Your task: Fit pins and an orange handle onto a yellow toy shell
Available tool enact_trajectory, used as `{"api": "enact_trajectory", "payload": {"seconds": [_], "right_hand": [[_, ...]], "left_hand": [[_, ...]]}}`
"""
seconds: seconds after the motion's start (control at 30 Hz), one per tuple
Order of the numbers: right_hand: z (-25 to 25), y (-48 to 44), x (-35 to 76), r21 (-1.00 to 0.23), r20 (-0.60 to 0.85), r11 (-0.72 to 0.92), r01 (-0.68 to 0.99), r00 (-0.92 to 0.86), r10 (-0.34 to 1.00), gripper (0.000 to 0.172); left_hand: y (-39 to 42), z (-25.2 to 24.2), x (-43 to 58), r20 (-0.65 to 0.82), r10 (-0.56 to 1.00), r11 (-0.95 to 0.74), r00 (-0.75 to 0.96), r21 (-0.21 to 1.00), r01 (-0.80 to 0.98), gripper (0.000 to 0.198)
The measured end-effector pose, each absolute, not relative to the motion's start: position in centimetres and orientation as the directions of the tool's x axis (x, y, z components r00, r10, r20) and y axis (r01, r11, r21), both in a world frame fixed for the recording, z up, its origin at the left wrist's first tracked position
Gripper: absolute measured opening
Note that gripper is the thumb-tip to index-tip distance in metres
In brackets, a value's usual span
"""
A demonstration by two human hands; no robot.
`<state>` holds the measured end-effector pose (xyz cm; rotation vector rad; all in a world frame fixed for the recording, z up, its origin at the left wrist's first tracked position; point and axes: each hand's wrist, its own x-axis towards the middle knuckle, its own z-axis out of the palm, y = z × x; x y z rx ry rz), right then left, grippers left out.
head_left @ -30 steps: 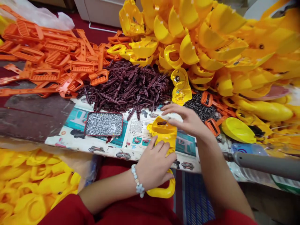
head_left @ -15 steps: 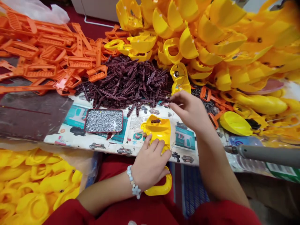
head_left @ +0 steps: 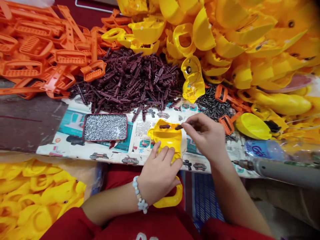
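Note:
At the near edge of the cardboard, my left hand (head_left: 160, 171) is closed over a yellow plastic shell half (head_left: 166, 138) and holds it steady. The shell's open side faces up, and its ring-shaped yellow handle (head_left: 172, 200) sticks out below my wrist. One dark brown plastic piece (head_left: 164, 126) lies in the shell's far end. My right hand (head_left: 206, 136) pinches another brown plastic piece (head_left: 179, 127) between thumb and forefinger, just over the shell's far right edge. Behind both hands lies a heap of similar brown pieces (head_left: 135, 80).
A red-rimmed tray of small screws (head_left: 83, 128) sits to the left. Orange plastic parts (head_left: 45, 60) pile up at the back left, yellow shells (head_left: 232, 33) at the back right. A grey power screwdriver (head_left: 280, 168) points in from the right beside a plastic bottle (head_left: 265, 150).
My right hand has come from the brown heap's right edge toward me, bringing a brown piece to the shell. My left hand stays on the shell. The view has shifted slightly.

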<state>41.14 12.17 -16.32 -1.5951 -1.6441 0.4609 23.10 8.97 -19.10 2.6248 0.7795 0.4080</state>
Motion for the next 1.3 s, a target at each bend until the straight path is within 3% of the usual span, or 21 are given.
{"api": "enact_trajectory", "payload": {"seconds": [0.2, 0.4, 0.57, 0.7, 0.77, 0.83, 0.9, 1.03, 1.13, 1.3], "right_hand": [[-18.9, 12.5, 40.5, -0.584, 0.383, 0.253, 0.771, -0.012, 0.924, 0.008], [-19.0, 12.1, 40.7, -0.554, 0.422, 0.346, 0.757, -0.103, 0.901, 0.010], [-19.9, 12.4, 40.5, -0.531, 0.455, 0.315, 0.787, -0.049, 0.889, 0.021], [-21.2, 11.7, 40.6, -0.575, 0.464, 0.300, 0.762, 0.001, 0.886, 0.023], [-21.8, 11.1, 41.0, -0.631, 0.454, 0.270, 0.728, 0.064, 0.889, 0.025], [-22.2, 10.5, 41.7, -0.702, 0.442, 0.221, 0.677, 0.171, 0.880, 0.030], [-22.5, 10.1, 42.2, -0.765, 0.420, 0.164, 0.622, 0.290, 0.860, 0.034], [-22.8, 9.9, 42.8, -0.811, 0.343, 0.039, 0.583, 0.422, 0.839, 0.040], [-22.8, 9.9, 42.6, -0.810, 0.324, 0.016, 0.587, 0.425, 0.845, 0.040], [-22.7, 10.0, 42.4, -0.770, 0.388, 0.076, 0.634, 0.370, 0.844, 0.034]], "left_hand": [[8.8, -19.3, 23.1, 0.186, 0.575, -0.777, 0.797, 0.427, 0.462, 0.056], [9.0, -18.8, 22.7, 0.145, 0.555, -0.785, 0.819, 0.416, 0.459, 0.053], [8.7, -19.0, 22.8, 0.139, 0.550, -0.787, 0.824, 0.418, 0.454, 0.054], [10.3, -18.8, 20.7, 0.320, 0.467, -0.819, 0.824, 0.507, 0.268, 0.040], [12.6, -18.3, 17.8, 0.434, 0.549, -0.790, 0.714, 0.550, 0.272, 0.026], [15.7, -17.6, 13.9, 0.442, 0.788, -0.614, 0.429, 0.518, 0.596, 0.020], [18.8, -16.8, 9.4, 0.253, 0.955, -0.234, 0.154, 0.326, 0.916, 0.020], [22.5, -15.8, 2.4, 0.196, 0.978, 0.033, -0.076, 0.211, 0.977, 0.018], [22.1, -15.8, 1.0, 0.153, 0.987, 0.020, -0.057, 0.234, 0.972, 0.019], [19.7, -16.7, 5.0, 0.032, 0.956, -0.284, 0.292, 0.356, 0.890, 0.015]]}}
